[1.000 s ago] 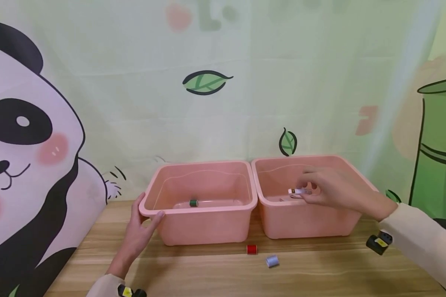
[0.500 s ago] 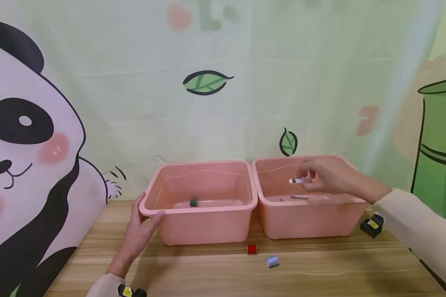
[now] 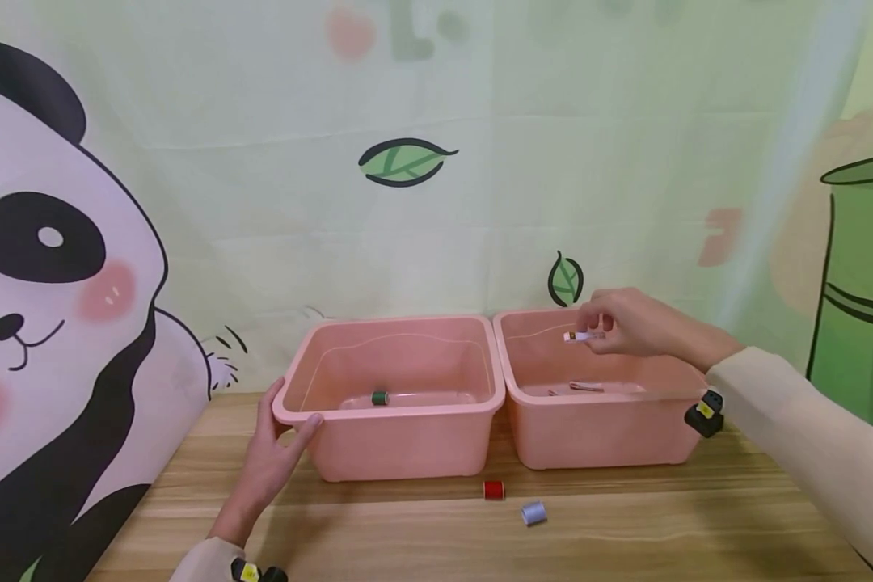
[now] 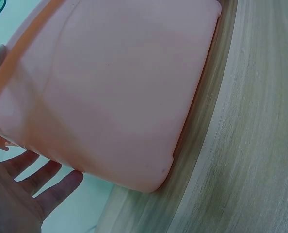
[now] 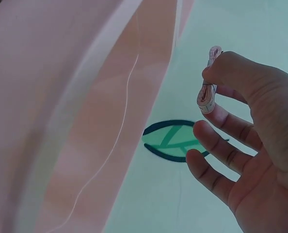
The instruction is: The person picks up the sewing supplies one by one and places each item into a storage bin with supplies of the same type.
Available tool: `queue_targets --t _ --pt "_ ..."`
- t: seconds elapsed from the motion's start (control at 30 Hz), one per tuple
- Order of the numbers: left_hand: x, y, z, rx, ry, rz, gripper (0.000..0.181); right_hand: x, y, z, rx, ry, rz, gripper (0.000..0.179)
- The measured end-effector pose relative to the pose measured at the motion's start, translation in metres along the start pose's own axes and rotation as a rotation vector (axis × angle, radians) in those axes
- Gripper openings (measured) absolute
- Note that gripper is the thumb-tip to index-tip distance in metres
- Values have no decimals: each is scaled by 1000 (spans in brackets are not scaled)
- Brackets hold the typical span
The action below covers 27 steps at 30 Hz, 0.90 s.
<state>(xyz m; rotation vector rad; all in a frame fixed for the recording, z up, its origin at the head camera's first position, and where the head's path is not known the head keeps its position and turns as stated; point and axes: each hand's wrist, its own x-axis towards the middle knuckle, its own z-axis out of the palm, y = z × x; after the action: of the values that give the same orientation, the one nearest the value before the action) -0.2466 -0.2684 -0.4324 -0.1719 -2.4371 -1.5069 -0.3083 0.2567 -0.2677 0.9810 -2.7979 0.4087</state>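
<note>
As left fingers (image 4: 61,191) grip the bin (image 3: 400,449) holding a green spool (image 3: 380,398), right fingers (image 5: 236,127) pinch tape (image 5: 206,99) above another bin (image 3: 604,436).

Folded pale tape (image 5: 207,98) in right hand (image 3: 631,323), over pink bin (image 3: 604,434)

Head cam's fwd, wrist cams (image 3: 705,413) close, backdrop (image 3: 262,89) shared.

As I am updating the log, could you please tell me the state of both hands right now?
Left hand: holding the left pink bin at its rim.
Right hand: closed, pinching a small rolled measuring tape.
</note>
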Motion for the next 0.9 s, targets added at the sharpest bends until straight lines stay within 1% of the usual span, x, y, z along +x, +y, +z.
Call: queue_targets --t 0.1,0.23,0.37,0.5,0.73,0.9 --pt "0 0 -1 7 0 -11 91 4 5 -1 -9 -2 -4 11" --pt "-1 1 -2 5 3 -7 91 8 11 -2 -10 -9 -1 10" --pt "-1 0 -2 -7 5 -1 90 13 16 -3 2 -16 22 9" --pt "-1 -3 -2 -8 5 -7 90 18 19 -4 4 -21 54 8" --pt "-1 -2 -2 -13 12 3 89 31 29 -5 -18 -18 52 9" --pt "-3 -2 -2 -5 11 -6 89 37 32 -5 -9 -35 85 9"
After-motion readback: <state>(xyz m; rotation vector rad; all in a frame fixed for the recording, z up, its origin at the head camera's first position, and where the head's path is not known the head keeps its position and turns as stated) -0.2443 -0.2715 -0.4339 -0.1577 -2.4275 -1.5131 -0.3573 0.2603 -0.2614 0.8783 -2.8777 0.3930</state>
